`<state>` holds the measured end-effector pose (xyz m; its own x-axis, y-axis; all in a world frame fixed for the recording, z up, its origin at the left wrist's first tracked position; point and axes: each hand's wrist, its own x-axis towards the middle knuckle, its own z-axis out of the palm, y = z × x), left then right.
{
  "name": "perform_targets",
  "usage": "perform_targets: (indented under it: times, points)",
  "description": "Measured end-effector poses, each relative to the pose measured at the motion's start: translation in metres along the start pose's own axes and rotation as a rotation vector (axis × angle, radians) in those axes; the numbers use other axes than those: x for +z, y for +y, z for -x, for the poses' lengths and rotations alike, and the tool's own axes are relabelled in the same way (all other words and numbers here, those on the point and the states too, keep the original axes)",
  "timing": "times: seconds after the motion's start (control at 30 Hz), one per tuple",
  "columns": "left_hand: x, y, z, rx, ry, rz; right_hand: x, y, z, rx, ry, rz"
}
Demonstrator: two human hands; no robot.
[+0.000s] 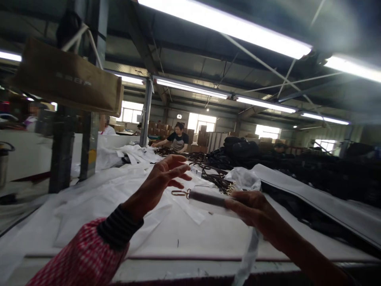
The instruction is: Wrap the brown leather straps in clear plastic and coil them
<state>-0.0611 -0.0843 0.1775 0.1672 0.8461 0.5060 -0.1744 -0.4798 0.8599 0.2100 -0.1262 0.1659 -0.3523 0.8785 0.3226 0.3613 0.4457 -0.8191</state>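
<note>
A red checked sleeve [80, 258] with a dark striped cuff lies closest to the lens, at the bottom left, and runs up to the left hand [166, 174]. That hand is raised above the surface [193, 238] with its fingers [178, 170] spread wide and holding nothing. It hovers just above and to the left of a gold clasp [180, 193].

The right hand [250, 206] comes in from the lower right. Its fingers are closed around one end of a wrapped strap [208, 198], a dark length in a pale, see-through cover, held roughly level in the air over the surface. The clasp sticks out from the strap's free end, pointing toward the left hand. A white strip [250, 254] hangs down below the right hand, past the front edge of the surface.

White sheets [98, 198] cover the left part of the surface. Behind the hands lie a pile of dark straps [214, 176] and, beside it, a crumpled white bag [244, 178]. Black bags [312, 171] are heaped along the right. A co-worker [178, 141] leans over the far end of the surface. A brown bag [68, 77] hangs at the upper left.
</note>
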Motion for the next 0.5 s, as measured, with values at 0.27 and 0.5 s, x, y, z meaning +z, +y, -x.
perform_targets:
  times: [0.27,0.5]
  points:
    - [0.025,-0.025,0.020,-0.069,-0.711,-0.362,-0.013,-0.004,0.002,-0.044,-0.222,0.180]
    - [0.035,-0.046,0.040,-0.469,-0.794,-0.113,-0.025,0.008,0.018,0.050,-0.289,0.131]
